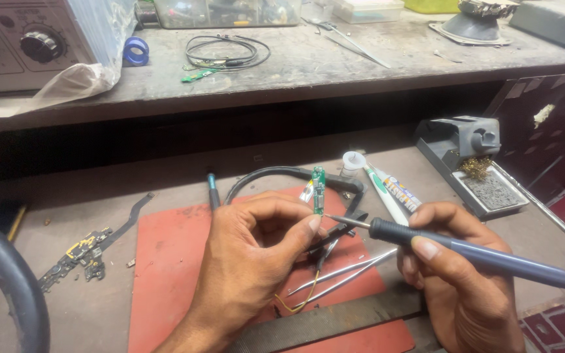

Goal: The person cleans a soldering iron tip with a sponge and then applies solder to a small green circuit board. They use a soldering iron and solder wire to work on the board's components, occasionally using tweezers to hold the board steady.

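Nearest the lens: a dark curved band [8, 287] at lower left, out of focus; cannot identify it.

My left hand [250, 261] is closed in a pinch, thumb and forefinger tips gripping the lower end of a small green circuit board [318, 189], held upright above the red mat [165, 274]. Thin yellow wires [299, 302] trail from under that hand onto the mat.

My right hand [459, 268] is wrapped shut around the blue handle of a soldering iron [479, 256], pen-style. Its tip sits at, or just beside, the board's lower edge, close to my left thumb; contact not confirmable at this resolution.

Progress, judged: board is out and positioned, iron is at the joint. No fresh solder or smoke visible, so the joint itself reads as in progress, not finished. Wires not seen attached.

On the surface: metal tweezers [344, 274] on the mat below the iron, a white adhesive tube [387, 189] behind, the iron stand [472, 160] with brass wool at right, a detached flex board [80, 252] at left.
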